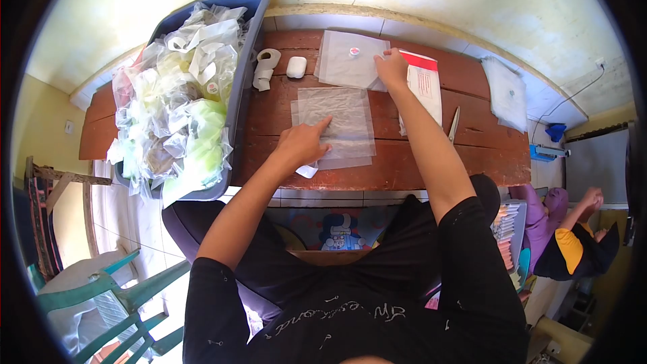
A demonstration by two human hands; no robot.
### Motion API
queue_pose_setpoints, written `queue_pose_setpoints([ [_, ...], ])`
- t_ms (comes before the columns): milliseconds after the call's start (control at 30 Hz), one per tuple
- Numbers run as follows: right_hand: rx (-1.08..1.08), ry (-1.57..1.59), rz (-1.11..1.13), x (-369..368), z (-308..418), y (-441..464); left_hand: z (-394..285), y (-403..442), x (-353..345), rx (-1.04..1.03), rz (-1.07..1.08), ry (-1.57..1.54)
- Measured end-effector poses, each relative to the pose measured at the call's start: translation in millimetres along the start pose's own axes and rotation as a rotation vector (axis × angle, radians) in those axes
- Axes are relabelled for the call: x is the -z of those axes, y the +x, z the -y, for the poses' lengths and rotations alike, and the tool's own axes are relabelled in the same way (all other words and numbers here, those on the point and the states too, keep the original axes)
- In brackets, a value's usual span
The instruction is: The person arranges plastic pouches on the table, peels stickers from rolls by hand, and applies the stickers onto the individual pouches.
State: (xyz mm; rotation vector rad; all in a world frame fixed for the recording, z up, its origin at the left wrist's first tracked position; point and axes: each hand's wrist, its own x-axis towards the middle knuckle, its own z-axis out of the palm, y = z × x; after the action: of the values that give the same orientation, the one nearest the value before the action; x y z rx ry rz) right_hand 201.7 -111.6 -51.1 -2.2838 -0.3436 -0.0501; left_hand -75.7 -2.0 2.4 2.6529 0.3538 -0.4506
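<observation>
My left hand (301, 146) rests on a loose stack of clear plastic bags (347, 118) at the table's front middle. Its index finger is stretched out and pressed on the top bag, with the thumb apart. A small white piece (307, 170) shows just below this hand. Farther back, my right hand (393, 71) has its fingers closed at the right edge of another clear plastic bag (340, 71). That bag lies flat and bears a round red-and-white sticker (354, 52). Beside my right hand is a white and red paper packet (423, 87), partly covered by my forearm.
A large grey-blue bin (253, 27) heaped with filled plastic bags stands left. On the wooden table (269, 152) are a paper roll (265, 67), a white case (296, 67), scissors (454, 125) and more clear bags (505, 94). Another person (573, 243) sits at the right.
</observation>
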Motion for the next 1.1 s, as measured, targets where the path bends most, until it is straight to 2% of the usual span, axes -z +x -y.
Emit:
queue_pose_setpoints([
  [167,0.093,-0.221,0.089,34,12,-14,1,-2,7,0.007,0.017,0.008],
  [267,0.203,-0.221,0.147,54,10,-17,5,-3,9,-0.042,-0.105,-0.026],
  [333,0.286,-0.186,0.231,66,12,-26,14,7,5,-0.068,-0.194,-0.292],
  [367,0.287,-0.184,0.230,69,14,-35,19,12,4,-0.068,-0.196,-0.290],
  [433,0.309,0.043,0.406,77,28,-64,25,17,3,-0.076,-0.228,-0.889],
  [467,0.263,0.135,0.488,79,36,-81,26,15,4,-0.076,-0.231,-0.888],
  [533,0.242,0.276,0.630,75,44,-113,20,8,15,-0.105,-0.181,-1.241],
  [633,0.330,0.367,0.716,69,59,-147,11,1,21,-0.118,-0.231,-1.295],
  [800,0.515,0.487,0.688,65,83,-161,-3,-19,35,-0.248,-0.364,-1.250],
  [867,0.479,0.540,0.682,64,85,-162,-3,-27,38,-0.282,-0.378,-1.257],
  [933,0.439,0.587,0.666,66,81,-161,0,-34,39,-0.200,-0.447,-0.884],
  [967,0.474,0.494,0.636,67,78,-162,7,-32,34,-0.200,-0.444,-0.884],
  [1033,0.505,0.403,0.605,65,64,-161,25,-26,20,-0.179,-0.807,-0.061],
  [1067,0.607,0.207,0.579,61,51,-158,31,-23,16,-0.084,-0.774,-0.078],
  [1100,0.705,0.009,0.547,58,41,-156,40,-20,9,-0.085,-0.773,-0.077],
])
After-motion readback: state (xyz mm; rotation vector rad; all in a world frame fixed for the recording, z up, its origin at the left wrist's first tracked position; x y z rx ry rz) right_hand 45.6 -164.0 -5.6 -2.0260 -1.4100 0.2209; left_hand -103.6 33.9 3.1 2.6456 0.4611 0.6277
